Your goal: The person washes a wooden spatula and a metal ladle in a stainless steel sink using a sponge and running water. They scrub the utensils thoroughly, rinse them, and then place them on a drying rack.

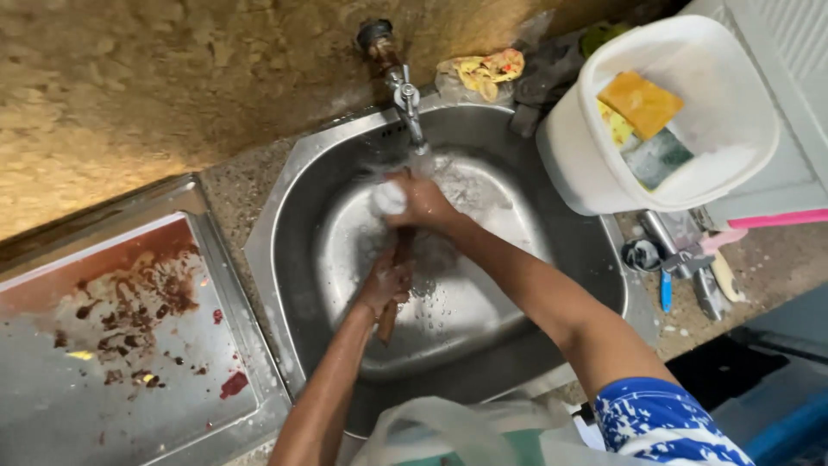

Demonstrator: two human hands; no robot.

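Both hands work in the steel sink (552, 250) at the centre of the frame, under the running tap (407, 97). The left hand (385, 285) is closed around the wooden handle of a utensil (390, 319); the right hand (423, 203) grips its upper end, where something white and foamy sits directly in the water stream. Washing appears under way, not finished: suds and water remain in the basin. A metal tray (129, 345) at lower left carries dark red residue and looks unwashed. A white bucket (690, 95) at upper right holds sponges. The utensil's working end is hidden by the right hand and foam; its kind cannot be determined. Tools at the right edge are indistinct.
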